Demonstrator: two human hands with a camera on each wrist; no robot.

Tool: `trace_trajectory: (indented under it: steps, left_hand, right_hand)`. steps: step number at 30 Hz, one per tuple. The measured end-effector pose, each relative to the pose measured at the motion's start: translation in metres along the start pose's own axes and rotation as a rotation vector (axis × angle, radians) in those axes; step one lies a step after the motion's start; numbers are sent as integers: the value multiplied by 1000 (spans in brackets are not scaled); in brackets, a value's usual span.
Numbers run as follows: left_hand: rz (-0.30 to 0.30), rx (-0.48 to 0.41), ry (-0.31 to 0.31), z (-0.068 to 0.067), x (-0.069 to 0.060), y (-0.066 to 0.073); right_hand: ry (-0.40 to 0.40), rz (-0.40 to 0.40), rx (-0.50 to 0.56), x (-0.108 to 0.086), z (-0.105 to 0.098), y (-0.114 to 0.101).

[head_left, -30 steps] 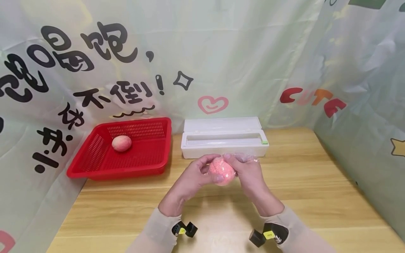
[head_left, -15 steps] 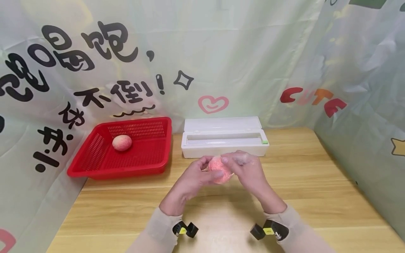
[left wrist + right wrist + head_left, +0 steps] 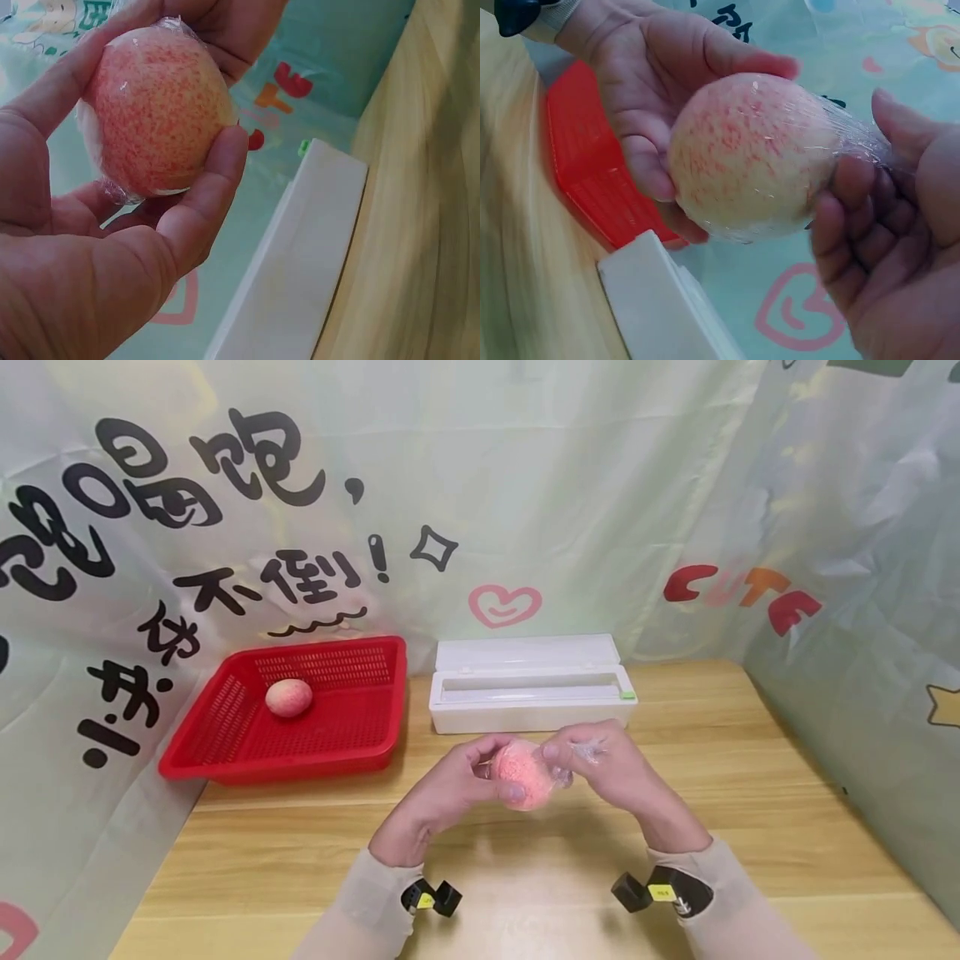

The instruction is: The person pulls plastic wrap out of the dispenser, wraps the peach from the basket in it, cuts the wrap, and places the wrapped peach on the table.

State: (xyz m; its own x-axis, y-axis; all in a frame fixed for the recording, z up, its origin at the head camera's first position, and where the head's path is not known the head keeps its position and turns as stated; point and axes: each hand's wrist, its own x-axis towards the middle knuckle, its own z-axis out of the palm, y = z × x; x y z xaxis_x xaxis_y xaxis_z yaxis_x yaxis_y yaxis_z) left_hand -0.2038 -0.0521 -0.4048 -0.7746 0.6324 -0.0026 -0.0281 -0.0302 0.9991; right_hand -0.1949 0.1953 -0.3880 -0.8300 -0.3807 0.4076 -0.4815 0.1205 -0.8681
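A speckled peach (image 3: 521,772), covered in clear film (image 3: 855,146), is held above the table (image 3: 750,827), in front of a long white box (image 3: 532,718). The left hand (image 3: 461,781) has its grip part-closed around the peach, thumb on the near side and fingers on the far side; the right hand (image 3: 607,764) has a tighter grip, fingers curled on the gathered film drawn out from the fruit's side. Each wrist carries a black camera with a yellow label (image 3: 662,893), its print too small to read. The box stands with its lid (image 3: 527,652) raised at the back and a small green piece (image 3: 627,695) at its right end. Left of it, a red basket (image 3: 300,768) contains a second peach (image 3: 288,698). On the pale backdrop (image 3: 600,527), large black characters include "喝饱" (image 3: 273,456) and, lower down, "不倒!" (image 3: 307,581); farther right, colored letters spell "CUTE" (image 3: 763,583). A pink heart outline (image 3: 476,607) is printed above the box.
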Motion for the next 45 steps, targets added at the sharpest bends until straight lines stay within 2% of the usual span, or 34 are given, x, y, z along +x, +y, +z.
trace_trajectory:
  steps: [6, 8, 11, 16, 19, 24, 27, 30, 33, 36, 40, 42, 45]
  left_hand:
    - [20, -12, -73, 0, -4, 1]
    - [33, 2, -89, 0, -5, 2]
    - [52, 39, -110, 0, -5, 6]
    - [75, 88, -133, -2, -4, 9]
    - [97, 122, -138, -2, -4, 9]
    - [90, 220, -114, -4, -7, 11]
    - [84, 319, -92, -4, -9, 12]
    - [98, 466, -56, -4, -11, 13]
    - [118, 578, -23, -5, -14, 15]
    - [108, 502, 5, -5, -13, 15]
    - [26, 276, 60, -2, -8, 10]
    - [2, 219, 83, 0, -5, 8]
    - [18, 171, 96, 3, -1, 4]
  right_hand:
    - [187, 14, -19, 2, 8, -1]
    - [214, 21, 5, 4, 12, 0]
    - [212, 40, 50, 4, 16, 2]
    - [157, 151, 88, 4, 19, 2]
    - [103, 258, 112, 5, 19, 3]
    - [-4, 429, 201, 7, 20, 6]
    - [-81, 471, 267, 7, 22, 8]
    - [-176, 495, 360, 7, 24, 10]
    - [-210, 476, 402, 8, 28, 12]
    - [-130, 454, 327, 8, 35, 12]
    - [18, 448, 193, 7, 43, 9]
    - [63, 435, 160, 6, 46, 8]
    - [98, 422, 118, 6, 49, 7]
